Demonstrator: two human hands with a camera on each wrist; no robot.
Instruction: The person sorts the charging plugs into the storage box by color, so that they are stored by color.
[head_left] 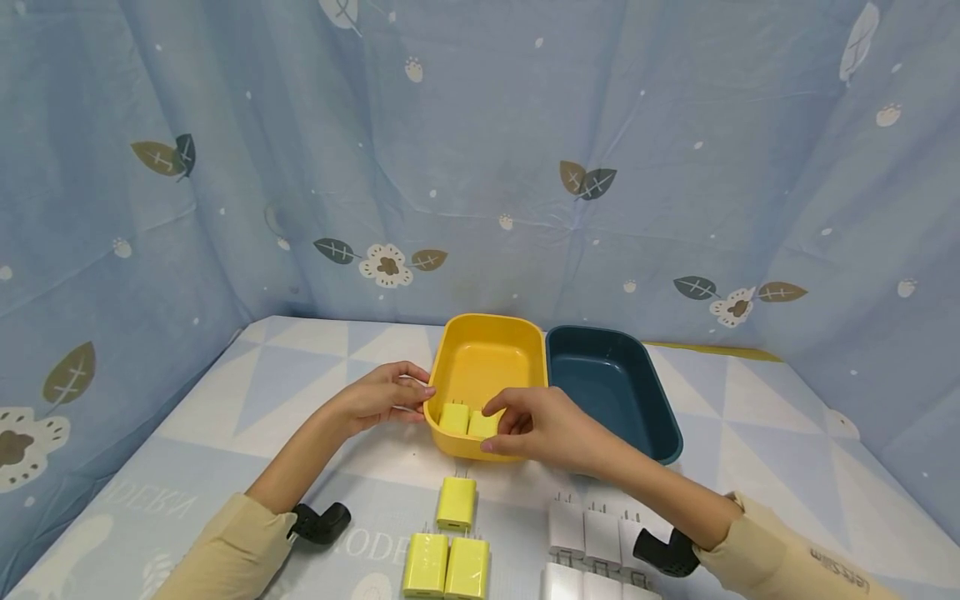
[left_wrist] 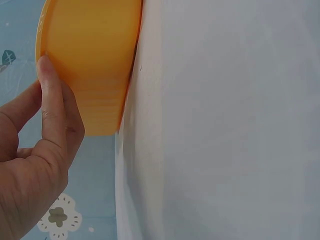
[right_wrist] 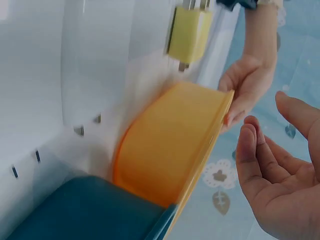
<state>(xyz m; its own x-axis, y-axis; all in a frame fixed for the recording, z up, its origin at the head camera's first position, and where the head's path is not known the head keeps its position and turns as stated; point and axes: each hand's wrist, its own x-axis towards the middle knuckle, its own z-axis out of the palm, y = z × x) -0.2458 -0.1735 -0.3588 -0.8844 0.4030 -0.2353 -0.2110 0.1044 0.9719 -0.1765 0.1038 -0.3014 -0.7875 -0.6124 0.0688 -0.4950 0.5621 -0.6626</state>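
Note:
The yellow bin (head_left: 491, 327) sits on the table with two yellow charger plugs (head_left: 453, 418) at its near end. My left hand (head_left: 386, 393) holds the bin's left rim; in the left wrist view a fingertip (left_wrist: 46, 67) lies at the rim's outer side. Over the bin's near right corner hovers my right hand (head_left: 543, 427), thumb and index finger apart. The right wrist view shows nothing between the fingers of this hand (right_wrist: 282, 172). Nearer to me lie three more yellow charger plugs (head_left: 457, 503), prongs pointing away from me.
A dark teal bin (head_left: 667, 408) stands against the yellow bin's right side. Several white charger plugs (head_left: 566, 528) lie in rows at the front right, partly under my right forearm. A blue patterned curtain (head_left: 480, 167) hangs behind and beside the table.

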